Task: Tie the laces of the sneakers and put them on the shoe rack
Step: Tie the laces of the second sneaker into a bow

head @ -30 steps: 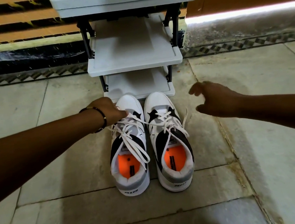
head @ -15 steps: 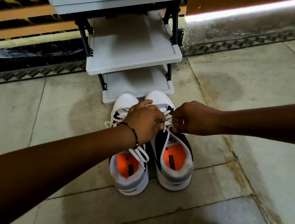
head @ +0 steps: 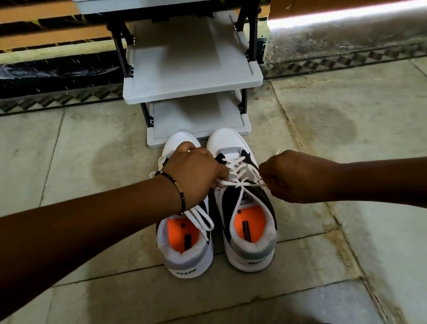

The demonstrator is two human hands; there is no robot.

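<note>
A: Setting first. Stone-slab floor [head: 89, 298], pale grey, seams visible, a few darker damp-looking patches. Patterned border strip along the far edge, dark band behind it.

B: Noted. Rack?

A: Grey shoe rack [head: 192, 83] with dark posts stands at the far side, centred. Three tiers visible; the shelves I can see carry nothing.

B: Sneakers?

A: Both on the floor, side by side, toes pointing at the rack, toe caps just beside the bottom shelf's front edge. Left sneaker [head: 187, 256]: white and grey, orange insole, laces loose, one loop trailing over the collar. Right sneaker [head: 252, 246]: same make, dark side panels, orange insole.

B: Hands?

A: Left hand [head: 195, 175] reaches across above the left sneaker's forefoot, fingers closed, pinching one end of the right sneaker's lace [head: 239, 183] at that shoe's inner edge. Beaded bracelet [head: 176, 186] on that wrist.

B: And the other?

A: Right hand [head: 294, 176] sits at the right sneaker's outer side, fingers curled into a pinch on the other lace end. The lace runs taut between the two hands, crossing over the tongue. No bow is visible.
</note>
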